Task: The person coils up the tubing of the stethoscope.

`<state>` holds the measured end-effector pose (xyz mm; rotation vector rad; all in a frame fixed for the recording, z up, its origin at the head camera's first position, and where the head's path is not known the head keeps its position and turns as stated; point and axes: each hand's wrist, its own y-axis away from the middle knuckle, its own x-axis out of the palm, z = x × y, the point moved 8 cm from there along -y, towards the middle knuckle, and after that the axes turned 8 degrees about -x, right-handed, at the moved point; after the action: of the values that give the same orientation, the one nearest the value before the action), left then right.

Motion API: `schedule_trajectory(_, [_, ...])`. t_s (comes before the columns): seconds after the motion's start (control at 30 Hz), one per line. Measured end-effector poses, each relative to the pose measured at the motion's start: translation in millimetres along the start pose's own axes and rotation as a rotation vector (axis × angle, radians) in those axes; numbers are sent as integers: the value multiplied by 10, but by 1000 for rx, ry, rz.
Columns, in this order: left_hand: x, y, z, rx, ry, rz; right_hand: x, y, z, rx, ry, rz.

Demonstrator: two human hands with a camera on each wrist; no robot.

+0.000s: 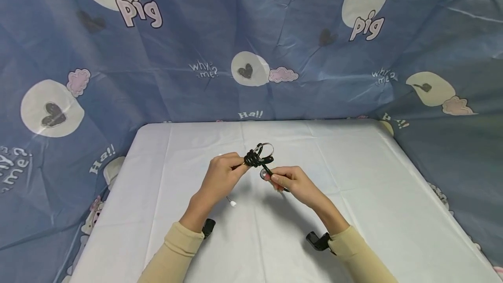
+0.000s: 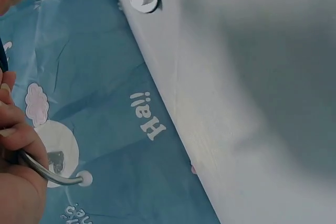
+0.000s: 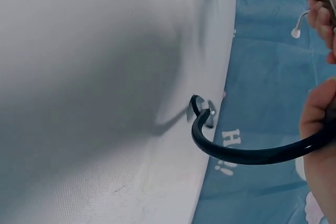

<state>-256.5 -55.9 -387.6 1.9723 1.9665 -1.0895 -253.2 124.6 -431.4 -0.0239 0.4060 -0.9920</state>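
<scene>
A stethoscope is held up over the table, its black tubing [image 1: 252,159] wound into a knotted bundle with a thin metal loop beside it. My left hand [image 1: 224,174] grips the bundle and metal ear tube [image 2: 50,176]; a white ear tip [image 1: 233,203] sticks out below that hand. Between thumb and fingers, my right hand [image 1: 294,182] pinches a stretch of the tubing. The round silver chest piece [image 1: 263,174] hangs by the right fingertips. In the right wrist view, a curved length of tubing [image 3: 252,156] runs out from the right hand.
A white cloth covers the table [image 1: 353,213]. Behind and around it hangs a blue printed curtain [image 1: 196,25]. Black wrist cameras [image 1: 319,241] sit at both sleeves.
</scene>
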Motion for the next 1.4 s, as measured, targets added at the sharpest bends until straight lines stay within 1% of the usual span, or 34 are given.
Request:
schedule_trajectory(0.13, [-14,-6,37,8,-68,-3,32,50,74,-15,24,9])
schedule_trajectory(0.3, [-45,-1,94,4,-118,-41,69,100,184,-30,60,44])
schedule_trajectory(0.43, [-22,8,122,13,-147,-20,62,138,260,-43,75,62])
schedule_trajectory(0.53, [-26,15,147,12,-175,-19,42,158,324,-46,86,83])
schedule_trajectory(0.63, [-24,24,158,16,-187,-8,10,152,413,-67,114,109])
schedule_trajectory(0.73, [16,34,145,30,-195,37,-33,114,518,-91,164,126])
schedule_trajectory(0.83, [76,48,122,46,-210,92,-87,48,618,-105,232,126])
schedule_trajectory(0.93, [140,67,90,67,-217,146,-135,-39,698,-111,283,120])
schedule_trajectory(1.07, [204,85,22,108,-205,200,-175,-172,771,-133,326,113])
schedule_trajectory(1.17, [238,100,-32,135,-170,251,-195,-257,797,-151,361,106])
schedule_trajectory(1.27, [258,119,-82,165,-124,298,-214,-329,787,-147,375,95])
schedule_trajectory(1.4, [254,146,-133,213,-90,320,-249,-428,713,-132,363,79])
